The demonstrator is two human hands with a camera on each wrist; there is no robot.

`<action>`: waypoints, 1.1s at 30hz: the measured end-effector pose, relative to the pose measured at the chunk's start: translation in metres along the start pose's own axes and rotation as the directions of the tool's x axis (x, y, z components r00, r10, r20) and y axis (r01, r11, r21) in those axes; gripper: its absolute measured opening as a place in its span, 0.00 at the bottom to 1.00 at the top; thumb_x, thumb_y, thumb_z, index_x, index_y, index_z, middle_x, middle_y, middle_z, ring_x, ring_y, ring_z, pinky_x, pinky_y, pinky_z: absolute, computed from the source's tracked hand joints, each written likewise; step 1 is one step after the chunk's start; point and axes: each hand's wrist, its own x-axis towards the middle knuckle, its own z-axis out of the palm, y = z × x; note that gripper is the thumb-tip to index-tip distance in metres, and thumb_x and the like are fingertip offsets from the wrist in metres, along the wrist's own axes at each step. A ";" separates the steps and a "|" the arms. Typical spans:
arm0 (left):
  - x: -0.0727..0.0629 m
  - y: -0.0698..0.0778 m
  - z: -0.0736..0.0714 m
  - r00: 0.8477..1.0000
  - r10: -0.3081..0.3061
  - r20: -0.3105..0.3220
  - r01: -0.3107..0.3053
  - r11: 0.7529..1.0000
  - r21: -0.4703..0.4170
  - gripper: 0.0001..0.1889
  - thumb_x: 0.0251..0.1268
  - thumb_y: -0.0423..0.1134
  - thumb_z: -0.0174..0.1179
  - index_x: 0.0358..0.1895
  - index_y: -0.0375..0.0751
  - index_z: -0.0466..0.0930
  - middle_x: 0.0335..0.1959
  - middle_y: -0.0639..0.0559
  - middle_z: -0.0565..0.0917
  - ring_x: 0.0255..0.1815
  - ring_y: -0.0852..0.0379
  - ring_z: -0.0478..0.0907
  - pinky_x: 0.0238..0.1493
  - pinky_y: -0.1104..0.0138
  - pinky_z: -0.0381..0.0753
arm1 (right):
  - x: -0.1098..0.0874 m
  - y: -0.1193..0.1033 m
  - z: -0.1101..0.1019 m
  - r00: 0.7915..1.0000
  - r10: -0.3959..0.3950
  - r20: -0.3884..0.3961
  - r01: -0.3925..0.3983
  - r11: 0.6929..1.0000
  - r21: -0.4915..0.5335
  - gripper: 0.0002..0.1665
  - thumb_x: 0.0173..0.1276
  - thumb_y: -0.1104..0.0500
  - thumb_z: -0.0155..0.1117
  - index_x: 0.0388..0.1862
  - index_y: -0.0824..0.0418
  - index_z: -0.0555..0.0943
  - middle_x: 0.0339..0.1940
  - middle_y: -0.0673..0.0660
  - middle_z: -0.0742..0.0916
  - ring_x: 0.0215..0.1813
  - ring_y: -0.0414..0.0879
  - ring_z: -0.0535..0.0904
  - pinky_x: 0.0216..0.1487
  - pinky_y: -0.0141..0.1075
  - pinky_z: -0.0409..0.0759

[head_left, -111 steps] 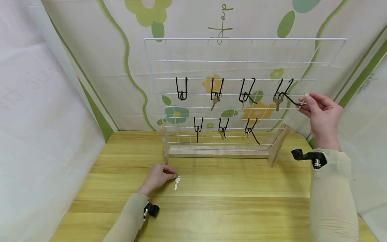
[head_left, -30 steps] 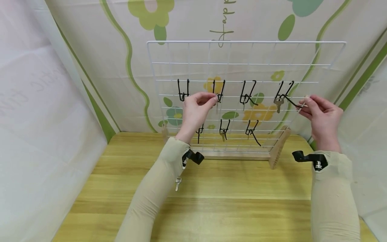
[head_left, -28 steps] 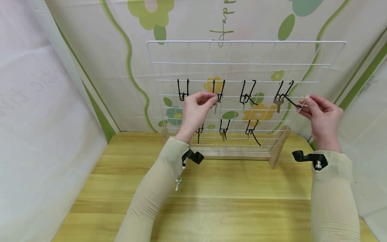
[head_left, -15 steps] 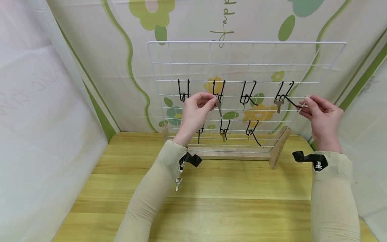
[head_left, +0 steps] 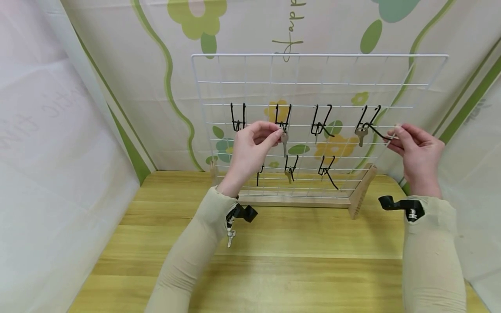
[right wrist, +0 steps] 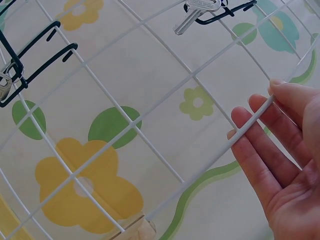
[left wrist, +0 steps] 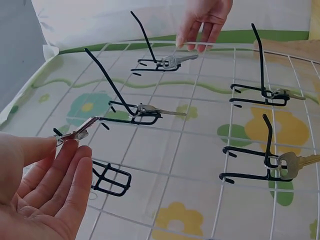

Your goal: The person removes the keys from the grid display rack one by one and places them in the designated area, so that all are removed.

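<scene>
Beside the second hook from the left (head_left: 283, 115) in the upper row, my left hand (head_left: 250, 150) pinches a metal key (head_left: 285, 145) by its head end. In the left wrist view this key (left wrist: 80, 133) sticks out from the thumb and fingertips, close to a black hook; whether its ring still touches the hook I cannot tell. My right hand (head_left: 420, 152) grips the right edge of the white wire grid (right wrist: 204, 157) between thumb and fingers. A second key (head_left: 230, 238) lies on the wooden table, just below the left wrist camera.
More keys hang on other black hooks, such as the key (head_left: 361, 135) at upper right and the key (head_left: 288, 175) in the lower row. The grid's wooden base (head_left: 293, 201) stands on the table (head_left: 313, 278). Patterned cloth (head_left: 117, 87) hangs behind.
My left hand has risen from the table key to the second upper hook, then moved slightly down and left with the key it pinches. The right hand stays at the grid's edge.
</scene>
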 end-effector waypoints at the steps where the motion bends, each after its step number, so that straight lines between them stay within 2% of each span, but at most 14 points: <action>1: -0.001 0.001 0.000 1.000 0.009 0.004 -0.009 1.000 -0.003 0.05 0.71 0.35 0.66 0.44 0.38 0.85 0.38 0.49 0.88 0.39 0.53 0.86 0.47 0.58 0.87 | 0.000 0.000 0.000 1.000 0.001 0.001 -0.001 1.000 0.000 0.21 0.62 0.70 0.75 0.51 0.80 0.82 0.36 0.65 0.90 0.32 0.52 0.89 0.39 0.42 0.85; 6: -0.008 0.006 -0.001 0.999 0.038 0.027 -0.038 0.999 -0.005 0.05 0.71 0.35 0.66 0.44 0.37 0.85 0.38 0.51 0.88 0.38 0.53 0.86 0.46 0.59 0.87 | 0.000 0.000 0.001 1.000 -0.003 0.002 0.003 1.000 0.002 0.20 0.62 0.70 0.75 0.51 0.79 0.82 0.36 0.65 0.90 0.31 0.52 0.89 0.39 0.42 0.85; 12: -0.019 0.013 -0.004 0.998 0.033 0.057 -0.033 0.999 -0.006 0.06 0.72 0.35 0.66 0.45 0.37 0.85 0.39 0.49 0.88 0.39 0.54 0.86 0.45 0.61 0.87 | 0.000 0.001 0.001 1.000 -0.007 0.002 0.007 1.000 0.014 0.20 0.61 0.71 0.75 0.50 0.80 0.82 0.35 0.65 0.90 0.31 0.53 0.89 0.39 0.43 0.85; 19: -0.039 0.005 -0.012 0.997 0.009 0.075 -0.010 1.000 0.009 0.06 0.73 0.36 0.65 0.45 0.39 0.85 0.39 0.50 0.88 0.39 0.53 0.86 0.45 0.60 0.86 | 0.001 0.002 -0.001 1.000 -0.006 0.001 0.006 1.000 0.009 0.21 0.62 0.70 0.75 0.51 0.80 0.82 0.36 0.65 0.90 0.31 0.52 0.89 0.40 0.42 0.86; 23: -0.054 -0.003 -0.018 0.997 -0.024 0.068 0.021 0.999 0.042 0.05 0.73 0.37 0.65 0.45 0.40 0.86 0.39 0.52 0.88 0.39 0.50 0.86 0.45 0.61 0.86 | 0.001 0.003 -0.001 1.000 -0.009 0.002 0.009 1.000 0.016 0.21 0.61 0.71 0.75 0.51 0.81 0.82 0.36 0.66 0.90 0.31 0.52 0.89 0.39 0.43 0.86; 27: -0.072 -0.013 -0.024 0.995 -0.080 0.055 0.076 0.995 0.064 0.04 0.72 0.36 0.66 0.44 0.40 0.86 0.38 0.52 0.88 0.40 0.48 0.86 0.45 0.62 0.87 | 0.002 0.003 -0.001 1.000 -0.007 0.002 0.007 1.000 0.030 0.21 0.61 0.71 0.75 0.51 0.81 0.81 0.36 0.67 0.90 0.31 0.53 0.89 0.39 0.43 0.85; 33: -0.097 -0.036 -0.034 0.980 -0.189 0.060 0.184 0.980 0.070 0.04 0.71 0.34 0.67 0.43 0.38 0.85 0.38 0.49 0.88 0.40 0.48 0.87 0.46 0.63 0.87 | 0.002 0.003 -0.001 1.000 -0.014 0.007 0.014 0.999 0.043 0.23 0.60 0.72 0.76 0.52 0.83 0.80 0.36 0.68 0.89 0.30 0.53 0.89 0.39 0.44 0.85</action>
